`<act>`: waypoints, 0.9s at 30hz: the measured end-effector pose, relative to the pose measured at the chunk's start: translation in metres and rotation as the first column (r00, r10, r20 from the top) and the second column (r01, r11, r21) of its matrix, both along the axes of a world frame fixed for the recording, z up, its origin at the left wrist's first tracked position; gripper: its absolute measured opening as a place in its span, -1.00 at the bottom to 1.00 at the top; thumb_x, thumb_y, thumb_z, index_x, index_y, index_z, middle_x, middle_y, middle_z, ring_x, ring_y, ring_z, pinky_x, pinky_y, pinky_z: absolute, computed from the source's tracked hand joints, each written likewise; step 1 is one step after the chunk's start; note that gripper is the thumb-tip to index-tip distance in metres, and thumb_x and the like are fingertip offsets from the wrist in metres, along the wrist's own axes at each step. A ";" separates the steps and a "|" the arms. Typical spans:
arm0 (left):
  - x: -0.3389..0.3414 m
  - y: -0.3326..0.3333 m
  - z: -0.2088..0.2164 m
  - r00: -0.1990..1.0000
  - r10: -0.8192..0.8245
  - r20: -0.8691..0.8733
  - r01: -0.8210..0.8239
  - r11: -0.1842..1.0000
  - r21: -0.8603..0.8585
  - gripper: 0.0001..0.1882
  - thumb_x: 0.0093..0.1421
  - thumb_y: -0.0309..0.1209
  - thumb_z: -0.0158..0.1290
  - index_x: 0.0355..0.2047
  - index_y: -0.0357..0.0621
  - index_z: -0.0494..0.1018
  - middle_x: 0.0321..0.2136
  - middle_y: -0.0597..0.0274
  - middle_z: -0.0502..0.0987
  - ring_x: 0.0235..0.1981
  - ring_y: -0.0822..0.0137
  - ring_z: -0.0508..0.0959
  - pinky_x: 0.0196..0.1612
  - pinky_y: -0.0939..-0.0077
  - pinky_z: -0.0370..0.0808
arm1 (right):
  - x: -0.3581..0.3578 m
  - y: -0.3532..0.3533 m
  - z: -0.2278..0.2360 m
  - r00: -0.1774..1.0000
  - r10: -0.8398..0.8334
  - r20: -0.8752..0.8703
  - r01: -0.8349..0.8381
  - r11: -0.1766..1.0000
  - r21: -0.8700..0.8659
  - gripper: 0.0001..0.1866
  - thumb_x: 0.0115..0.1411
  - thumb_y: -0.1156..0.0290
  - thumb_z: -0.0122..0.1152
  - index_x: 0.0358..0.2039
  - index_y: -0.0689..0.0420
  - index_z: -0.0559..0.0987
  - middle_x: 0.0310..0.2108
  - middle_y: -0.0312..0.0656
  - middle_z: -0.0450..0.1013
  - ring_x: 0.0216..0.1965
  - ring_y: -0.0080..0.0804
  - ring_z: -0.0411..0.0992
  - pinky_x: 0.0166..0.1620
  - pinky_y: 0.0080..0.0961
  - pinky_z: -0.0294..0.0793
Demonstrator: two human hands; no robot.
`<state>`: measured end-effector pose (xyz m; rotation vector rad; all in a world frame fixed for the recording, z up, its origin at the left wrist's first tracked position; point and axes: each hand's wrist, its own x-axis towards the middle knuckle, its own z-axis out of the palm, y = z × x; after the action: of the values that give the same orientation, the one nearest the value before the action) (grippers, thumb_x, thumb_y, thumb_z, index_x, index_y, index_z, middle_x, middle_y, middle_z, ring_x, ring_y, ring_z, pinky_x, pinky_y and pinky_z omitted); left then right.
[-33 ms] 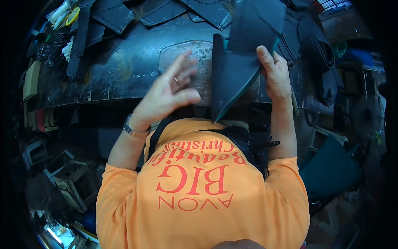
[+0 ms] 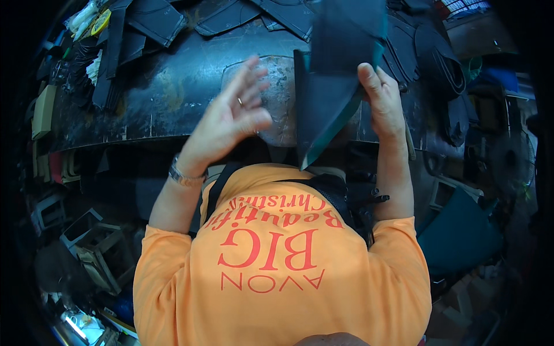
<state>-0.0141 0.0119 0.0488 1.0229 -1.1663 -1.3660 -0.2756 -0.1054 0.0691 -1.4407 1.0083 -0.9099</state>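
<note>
My right hand (image 2: 382, 104) is closed on the right edge of a folded dark leather-like sheet (image 2: 332, 92), thumb up and the fingers behind it. Black shows on the sheet's outer face and teal on its underside. Its pointed lower corner hangs over the table's near edge, toward my waist. To the left of the sheet, my left hand (image 2: 236, 115) is raised, slightly blurred, with fingers apart and nothing in it. A smooth grey slab (image 2: 280, 124) set on the dark table (image 2: 167, 109) lies beyond that hand and partly behind the sheet.
Stitched black pieces (image 2: 153, 23) lie along the far side of the table. More dark folded pieces (image 2: 441, 57) are heaped at the right. A pale box (image 2: 44, 112) stands at the left edge. Wooden stools (image 2: 101, 254) and a teal sheet (image 2: 461, 230) are below.
My left hand has shifted a little left and away from the sheet. The sheet's upper part has swung slightly left, while my right hand has stayed nearly in place.
</note>
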 end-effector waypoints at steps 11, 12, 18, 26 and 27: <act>0.052 -0.128 0.017 0.996 0.002 0.088 -0.023 0.971 0.238 -0.35 0.19 -0.22 0.10 0.28 -0.06 0.24 -0.06 0.18 0.40 -0.10 0.39 0.40 -0.07 0.59 0.40 | 0.022 0.005 -0.026 0.983 -0.018 -0.182 -0.026 0.971 -0.238 -0.76 0.28 0.35 0.23 -0.13 0.24 0.61 -0.47 -0.31 0.52 -0.43 -0.65 0.40 -0.35 -0.61 0.40; 0.052 -0.129 0.015 0.979 -0.112 0.171 0.079 0.979 0.189 -0.27 0.16 0.02 0.11 0.26 -0.10 0.29 0.09 0.03 0.37 0.06 0.23 0.41 0.04 0.51 0.42 | 0.022 0.004 -0.026 0.984 -0.044 -0.172 -0.003 0.963 -0.268 -0.76 0.29 0.36 0.22 -0.12 0.23 0.61 -0.47 -0.31 0.53 -0.43 -0.65 0.40 -0.35 -0.61 0.40; 0.032 -0.126 -0.021 0.994 0.029 0.106 -0.021 0.997 -0.080 -0.43 0.14 -0.05 0.23 0.09 -0.03 0.49 -0.13 0.23 0.55 -0.12 0.43 0.54 0.01 0.57 0.50 | -0.028 0.013 -0.030 0.925 -0.199 -0.325 0.034 0.892 -0.451 -0.60 0.28 0.33 0.21 0.08 0.23 0.51 -0.06 -0.05 0.50 -0.05 -0.34 0.46 0.08 -0.42 0.39; 0.010 -0.119 -0.050 0.960 0.201 -0.195 -0.225 0.968 -0.110 -0.43 0.24 -0.19 0.12 0.23 -0.03 0.29 -0.02 0.22 0.46 0.00 0.39 0.48 0.15 0.47 0.42 | -0.139 0.027 -0.074 0.244 -0.567 -0.787 -0.051 0.802 -0.595 -0.52 0.25 0.43 0.18 0.19 0.15 0.41 -0.08 -0.01 0.46 -0.09 -0.10 0.44 -0.02 -0.16 0.43; 0.009 -0.119 -0.051 0.965 0.196 -0.176 -0.220 0.967 -0.128 -0.44 0.23 -0.21 0.15 0.20 -0.04 0.31 -0.07 0.25 0.46 -0.05 0.43 0.48 0.10 0.52 0.43 | -0.141 0.026 -0.073 0.248 -0.561 -0.790 -0.052 0.806 -0.589 -0.53 0.27 0.43 0.16 0.20 0.14 0.40 -0.14 -0.03 0.48 -0.17 -0.16 0.47 -0.07 -0.18 0.45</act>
<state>-0.0046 -0.1075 -0.0026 0.8854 -0.9923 -1.1570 -0.4166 -0.0798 -0.0040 -2.4604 2.1133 -0.4347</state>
